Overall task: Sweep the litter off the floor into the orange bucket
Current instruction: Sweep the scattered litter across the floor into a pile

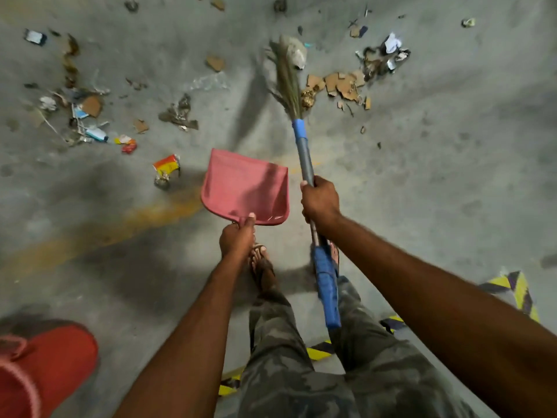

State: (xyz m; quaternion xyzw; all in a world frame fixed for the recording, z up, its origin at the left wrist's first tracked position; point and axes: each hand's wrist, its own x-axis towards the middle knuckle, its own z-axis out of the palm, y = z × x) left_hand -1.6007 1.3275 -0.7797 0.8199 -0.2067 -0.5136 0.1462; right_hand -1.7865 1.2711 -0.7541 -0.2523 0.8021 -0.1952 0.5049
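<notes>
Both bare arms reach forward and down: the left hand (238, 236) grips a dustpan (244, 185) by its handle, while the right hand (320, 203) wraps around a broom (306, 158) shaft.

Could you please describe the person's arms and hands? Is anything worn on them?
Both forearms are bare: no sleeves reach into view. The left hand and the right hand carry no gloves, and I see no watch, bracelet or ring. Lower down, camouflage trousers and a sandal show.
</notes>
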